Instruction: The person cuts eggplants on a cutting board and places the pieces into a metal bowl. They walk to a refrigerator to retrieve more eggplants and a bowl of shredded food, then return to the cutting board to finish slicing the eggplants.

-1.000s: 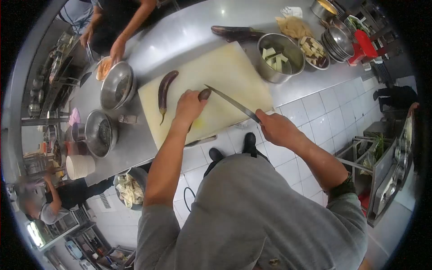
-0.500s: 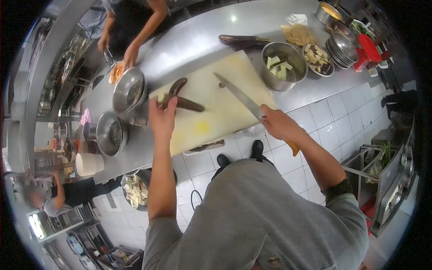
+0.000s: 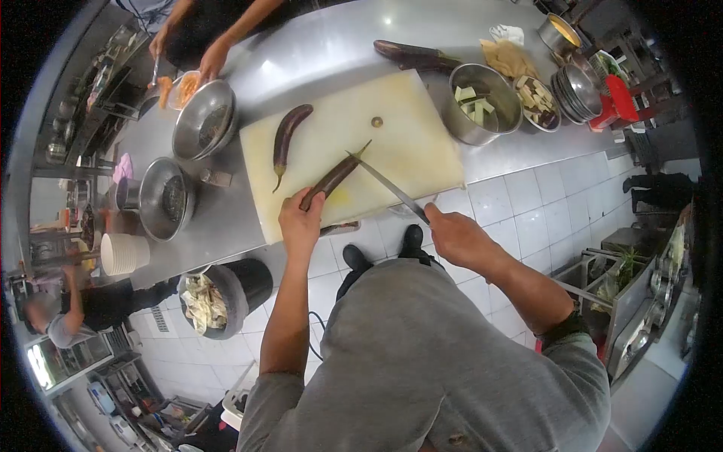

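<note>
My left hand [image 3: 303,218] grips the blunt end of a long dark eggplant [image 3: 331,183] low over the cutting board [image 3: 399,98]. The eggplant's stem end points away from me, up and to the right. My right hand [image 3: 463,237] is closed round the handle of a kitchen knife [image 3: 393,188], whose tip meets the eggplant close to its stem. A second, curved eggplant [image 3: 285,139] lies on the board's left part, stem toward me. Farther up the board sits a small round cut-off piece [image 3: 376,121].
Right of the board stand a steel pot [image 3: 482,132] with cut pieces and a bowl [image 3: 548,120] of eggplant chunks. More eggplants [image 3: 410,54] lie behind. Steel bowls [image 3: 181,139] and white containers [image 3: 124,254] stand left. A bin [image 3: 237,301] is below; another person's hands [image 3: 215,56] work opposite.
My left hand has moved right and toward me and now holds one eggplant by its blunt end. The other eggplant lies apart. The knife has come down-left to the held eggplant's stem.
</note>
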Demonstrator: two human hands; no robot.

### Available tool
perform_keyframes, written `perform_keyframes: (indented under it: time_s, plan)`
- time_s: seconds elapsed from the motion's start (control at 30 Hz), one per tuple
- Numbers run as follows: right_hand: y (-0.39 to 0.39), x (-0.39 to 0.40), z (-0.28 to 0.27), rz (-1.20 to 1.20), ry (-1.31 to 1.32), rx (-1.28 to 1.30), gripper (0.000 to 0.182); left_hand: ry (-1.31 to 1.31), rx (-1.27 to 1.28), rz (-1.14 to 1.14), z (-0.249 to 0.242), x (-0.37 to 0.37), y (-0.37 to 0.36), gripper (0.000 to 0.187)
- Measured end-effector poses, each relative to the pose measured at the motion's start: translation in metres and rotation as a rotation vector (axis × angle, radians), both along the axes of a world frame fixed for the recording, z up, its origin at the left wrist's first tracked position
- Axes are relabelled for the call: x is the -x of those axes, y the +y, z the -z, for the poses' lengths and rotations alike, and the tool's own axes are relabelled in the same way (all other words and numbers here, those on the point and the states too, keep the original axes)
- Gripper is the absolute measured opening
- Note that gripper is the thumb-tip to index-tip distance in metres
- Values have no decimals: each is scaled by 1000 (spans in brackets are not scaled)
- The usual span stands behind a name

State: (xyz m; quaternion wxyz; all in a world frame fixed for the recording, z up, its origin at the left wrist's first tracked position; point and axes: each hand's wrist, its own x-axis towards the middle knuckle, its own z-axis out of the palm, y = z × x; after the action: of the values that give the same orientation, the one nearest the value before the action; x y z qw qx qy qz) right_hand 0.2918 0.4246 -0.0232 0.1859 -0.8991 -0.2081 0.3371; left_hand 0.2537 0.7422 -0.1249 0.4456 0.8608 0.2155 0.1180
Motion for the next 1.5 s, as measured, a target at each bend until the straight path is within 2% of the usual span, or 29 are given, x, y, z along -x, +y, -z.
perform_keyframes:
  time_s: [0.1, 0.23, 0.37, 0.47, 0.57, 0.67, 0.7, 0.77, 0.87, 1.03, 1.27, 1.5]
  plan:
    - [9, 0, 12, -1, -10, -2, 36, -29, -19, 40, 12, -1, 8, 39]
    - [27, -16, 18, -25, 16, -12, 37, 122, 156, 55, -15, -14, 15, 35]
    - [9, -16, 26, -67, -106, -13, 36, 123, -80, 165, -14, -23, 34, 36]
    - [2, -15, 14, -18, -51, 52, 33, 305, 176, 164, -41, -26, 31, 39]
    - [-15, -37, 50, -58, -145, -67, 30, 165, -322, 391, -18, -30, 39, 40]
    - [-9, -55, 41, 8, -225, 10, 26, -183, -789, 577, -21, -58, 6, 42]
    - [-15, -62, 49, 4, -310, -6, 23, -252, -832, 583, -18, -65, -5, 43]
    - [-15, -63, 15, -24, -288, 16, 20, -390, -917, 595, -9, -76, -20, 44]
    - [-18, -64, -20, -74, -244, -5, 21, -301, -697, 528, 20, -68, -24, 43]
    - [-6, -59, -48, -132, -39, 79, 20, -427, -472, 505, 15, -44, -20, 34]
    - [23, -62, -53, -220, -18, 85, 18, -393, -403, 451, 13, -60, -27, 20]
    - [44, -62, -68, -237, 56, 135, 22, -405, -387, 445, 17, -63, -28, 22]
